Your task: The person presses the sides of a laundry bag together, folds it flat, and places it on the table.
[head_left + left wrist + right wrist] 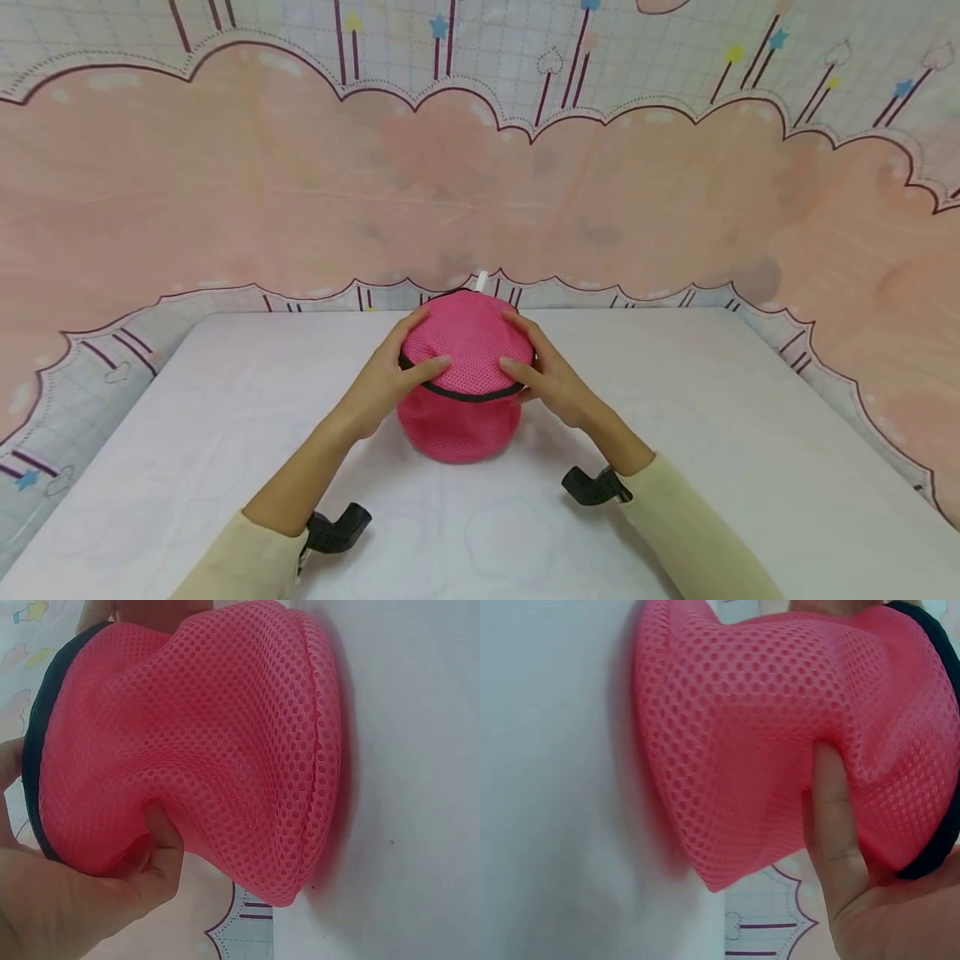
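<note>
Pale sleeves [243, 554] lie nearest, beside black wrist cameras [339, 530]; left grip [381, 380] and right grip [557, 382] clasp a pink bag [471, 346] on the counter [262, 400], partly hiding patterned cloth [450, 192].

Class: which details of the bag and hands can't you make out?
All views: any contents of the pink mesh bag, hidden by its walls.
Head view: any print on the white tab, too small.
Right wrist view: part of the black trim, past the right edge.
Left wrist view: base of the left hand, past the left edge.
</note>
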Available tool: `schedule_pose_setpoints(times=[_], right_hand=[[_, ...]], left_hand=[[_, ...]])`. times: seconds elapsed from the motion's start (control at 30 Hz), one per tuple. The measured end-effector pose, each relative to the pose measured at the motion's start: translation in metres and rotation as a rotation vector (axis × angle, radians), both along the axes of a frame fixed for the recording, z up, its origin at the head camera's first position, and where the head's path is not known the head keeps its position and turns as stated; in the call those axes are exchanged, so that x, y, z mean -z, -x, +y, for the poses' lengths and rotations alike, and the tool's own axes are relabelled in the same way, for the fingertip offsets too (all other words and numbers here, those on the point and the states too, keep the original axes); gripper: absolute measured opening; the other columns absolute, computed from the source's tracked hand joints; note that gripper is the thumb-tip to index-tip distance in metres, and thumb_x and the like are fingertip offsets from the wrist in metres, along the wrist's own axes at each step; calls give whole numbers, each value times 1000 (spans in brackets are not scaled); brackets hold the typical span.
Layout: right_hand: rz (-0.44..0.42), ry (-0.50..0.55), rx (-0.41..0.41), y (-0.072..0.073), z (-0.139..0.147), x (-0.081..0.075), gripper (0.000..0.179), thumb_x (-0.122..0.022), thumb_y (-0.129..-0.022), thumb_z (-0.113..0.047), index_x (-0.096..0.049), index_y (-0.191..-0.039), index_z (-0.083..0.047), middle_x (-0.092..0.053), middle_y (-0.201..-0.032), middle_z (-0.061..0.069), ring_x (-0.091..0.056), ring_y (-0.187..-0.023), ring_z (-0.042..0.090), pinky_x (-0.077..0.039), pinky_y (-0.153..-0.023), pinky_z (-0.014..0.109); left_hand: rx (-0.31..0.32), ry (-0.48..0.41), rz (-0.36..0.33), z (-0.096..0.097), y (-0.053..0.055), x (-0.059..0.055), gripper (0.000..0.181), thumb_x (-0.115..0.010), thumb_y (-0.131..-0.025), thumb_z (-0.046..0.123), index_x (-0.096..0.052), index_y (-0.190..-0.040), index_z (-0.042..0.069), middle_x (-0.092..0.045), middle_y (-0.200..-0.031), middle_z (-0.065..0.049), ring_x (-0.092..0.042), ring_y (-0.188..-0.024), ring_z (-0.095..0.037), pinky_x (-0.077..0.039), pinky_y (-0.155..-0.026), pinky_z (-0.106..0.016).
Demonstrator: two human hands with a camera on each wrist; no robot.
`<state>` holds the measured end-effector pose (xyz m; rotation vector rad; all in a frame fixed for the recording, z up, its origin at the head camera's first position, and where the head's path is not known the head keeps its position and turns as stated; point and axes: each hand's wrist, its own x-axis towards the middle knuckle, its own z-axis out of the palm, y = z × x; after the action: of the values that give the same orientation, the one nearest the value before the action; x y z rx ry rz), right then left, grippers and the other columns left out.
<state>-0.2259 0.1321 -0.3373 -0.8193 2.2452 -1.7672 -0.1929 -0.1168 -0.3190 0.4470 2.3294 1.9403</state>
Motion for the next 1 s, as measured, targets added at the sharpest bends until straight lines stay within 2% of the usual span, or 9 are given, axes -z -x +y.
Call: schedule_pose_setpoints(times=[0.2, 0.53, 0.7, 0.87, 1.0], right_hand=[[-4, 76, -18, -4, -2, 6, 65, -55, -92, -24, -24, -150, -23, -24, -149, 8, -42, -123, 38, -56, -73, 45], [-74, 184, -14, -6, -7, 14, 60, -50, -93, -14, -26, -148, -16, -23, -148, 13, -38, -125, 38, -52, -84, 47], [-80, 240, -4, -6, -8, 17, 59, -50, -91, -10, -29, -146, -13, -25, -147, 12, -36, -124, 34, -51, -85, 42], [-95, 364, -10, -8, -12, 21, 58, -48, -89, -3, -29, -144, -6, -25, -147, 12, -34, -126, 30, -48, -90, 34], [-109, 446, -26, -10, -16, 24, 57, -46, -89, 1, -28, -144, -1, -26, -145, 14, -37, -122, 28, -49, -88, 29]], left_hand=[[-8, -50, -14, 3, -1, 6, 77, -67, -89, 21, -24, -152, 18, -27, -150, -12, -37, -130, -33, -41, -100, -47], [-3, -107, -42, 5, -2, 16, 76, -69, -87, 14, -28, -151, 19, -28, -149, -12, -36, -129, -33, -46, -96, -42], [9, -134, -69, 8, -1, 21, 77, -69, -87, 12, -27, -151, 19, -28, -148, -13, -37, -128, -33, -46, -95, -37], [28, -192, -105, 9, -1, 26, 78, -68, -86, 8, -27, -151, 19, -30, -146, -15, -41, -126, -34, -48, -92, -35], [40, -249, -129, 8, 0, 30, 78, -68, -85, 4, -28, -151, 19, -31, -144, -17, -44, -123, -35, -50, -89, -35]])
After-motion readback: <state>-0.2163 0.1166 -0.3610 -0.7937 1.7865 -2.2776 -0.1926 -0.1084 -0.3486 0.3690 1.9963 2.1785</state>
